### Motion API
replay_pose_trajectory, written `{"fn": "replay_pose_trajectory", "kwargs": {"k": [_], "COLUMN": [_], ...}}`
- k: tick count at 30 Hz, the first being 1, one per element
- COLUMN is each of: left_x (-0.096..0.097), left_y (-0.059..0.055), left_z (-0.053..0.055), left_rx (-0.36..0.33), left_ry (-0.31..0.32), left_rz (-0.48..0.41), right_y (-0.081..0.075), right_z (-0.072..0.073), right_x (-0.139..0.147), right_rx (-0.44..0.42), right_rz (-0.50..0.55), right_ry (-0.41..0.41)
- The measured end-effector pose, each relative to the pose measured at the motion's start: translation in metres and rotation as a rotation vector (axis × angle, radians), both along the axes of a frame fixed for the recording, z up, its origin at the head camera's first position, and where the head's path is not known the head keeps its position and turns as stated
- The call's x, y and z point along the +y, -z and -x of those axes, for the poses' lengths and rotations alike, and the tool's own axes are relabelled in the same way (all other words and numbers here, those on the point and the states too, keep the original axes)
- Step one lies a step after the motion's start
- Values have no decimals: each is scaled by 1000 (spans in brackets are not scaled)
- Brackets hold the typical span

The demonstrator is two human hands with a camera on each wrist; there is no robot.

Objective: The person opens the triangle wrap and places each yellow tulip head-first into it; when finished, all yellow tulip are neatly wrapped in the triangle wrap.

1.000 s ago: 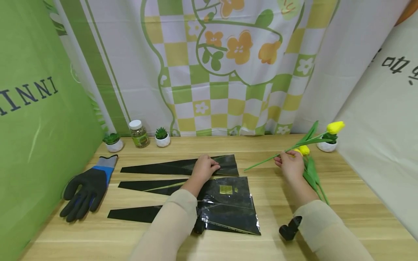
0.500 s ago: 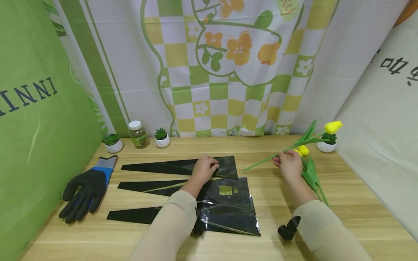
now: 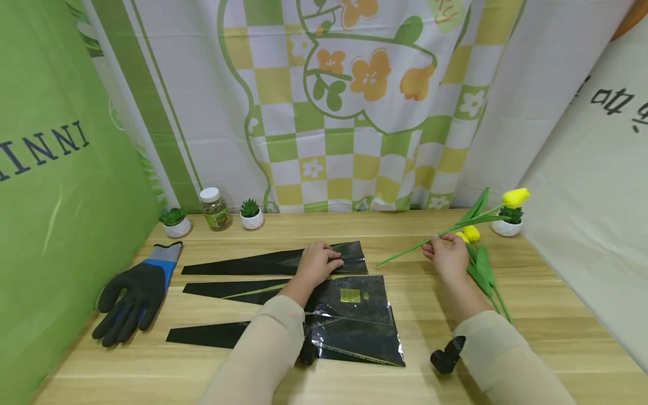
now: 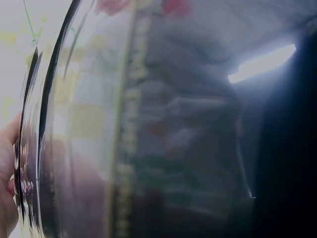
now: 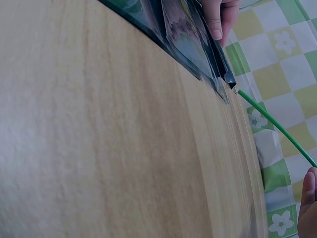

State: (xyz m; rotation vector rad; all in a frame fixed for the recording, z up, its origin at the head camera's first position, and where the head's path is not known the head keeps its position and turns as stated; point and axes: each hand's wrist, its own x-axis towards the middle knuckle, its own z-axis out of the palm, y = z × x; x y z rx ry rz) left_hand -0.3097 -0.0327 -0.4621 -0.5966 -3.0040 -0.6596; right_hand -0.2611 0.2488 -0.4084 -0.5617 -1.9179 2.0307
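Observation:
In the head view, my left hand (image 3: pixel 316 264) pinches the wide end of the farthest black plastic flower sleeve (image 3: pixel 253 264). The right wrist view shows its thumb at the edge of that glossy sleeve. Dark shiny plastic fills most of the left wrist view, with fingers (image 4: pixel 6 183) at the left edge. My right hand (image 3: pixel 448 259) pinches the green stem of an artificial yellow tulip (image 3: pixel 515 198). This stem (image 5: pixel 277 125) points toward the sleeve's wide end, apart from it in the head view. Under and beside the right hand lie more yellow tulips (image 3: pixel 472 233).
Two more black sleeves (image 3: pixel 364 287) lie nearer on the wooden table (image 3: pixel 425 371), partly under the left forearm. A black-and-blue work glove (image 3: pixel 134 298) lies at left. Along the back stand a lidded jar (image 3: pixel 216 209) and small potted succulents (image 3: pixel 251 214). A checked curtain (image 3: pixel 324 152) hangs behind.
The farthest sleeve has turned slightly and shifted left, its narrow tip now closer to the middle sleeve. Its wide end shows a new shiny crease. The right hand and tulip have barely moved.

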Motion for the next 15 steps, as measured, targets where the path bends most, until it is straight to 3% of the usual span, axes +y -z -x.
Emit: {"fn": "replay_pose_trajectory", "kwargs": {"k": [9, 15], "left_x": [0, 0], "left_y": [2, 1], "left_z": [1, 1], "left_rx": [23, -1], "left_ry": [-7, -7], "left_rz": [-33, -69], "right_y": [-2, -4], "right_z": [0, 0], "right_x": [-2, -2], "right_rx": [4, -11], "right_rz": [-4, 2], "right_ry": [11, 1]}}
